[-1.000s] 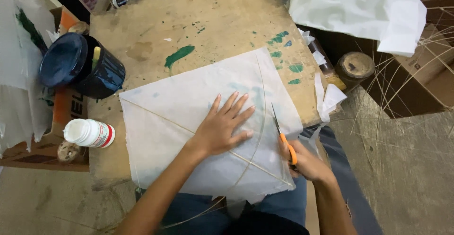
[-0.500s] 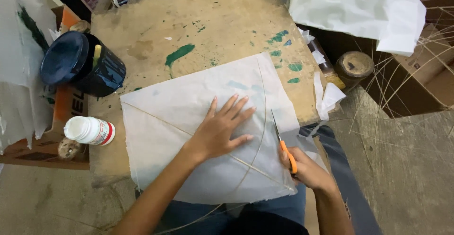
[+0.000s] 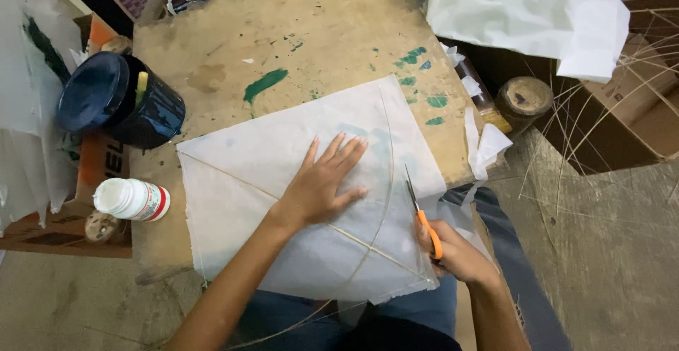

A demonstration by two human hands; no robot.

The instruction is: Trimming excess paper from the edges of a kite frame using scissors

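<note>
A: Starting at the grip: our right hand (image 3: 456, 252) has its fingers closed through the orange handles of the scissors (image 3: 421, 209), blades pointing away from us along the right edge of the white paper sheet (image 3: 283, 209). Whether the blades are parted or shut we cannot tell.

B: And what differs from a second ago?

A: The scissors sit a little farther up that edge than before, and the hand has followed. We judge that the trimming of the right margin is advancing. Our left hand (image 3: 322, 185) has stayed flat, fingers spread and grasping nothing, pinning the sheet near its middle.

B: Where does the sheet lie?

A: On the near part of the paint-stained wooden board (image 3: 297, 33), with its near corner hanging over our lap. Thin sticks (image 3: 368, 248) cross under or on the paper, one straight and one bowed.

B: Now the containers and packages.

A: At the left, just beside the sheet, a small white bottle (image 3: 131, 199) lies on its side, with a red band on its label. Farther left and away from us stands a dark blue tin (image 3: 120, 107) holding a pale stick. Beneath them is an orange-and-brown cardboard box (image 3: 71, 209). At the right, a round brown roll (image 3: 525, 100) stands off the board's edge, and a crumpled white sheet (image 3: 523, 12) lies at the far right.
</note>
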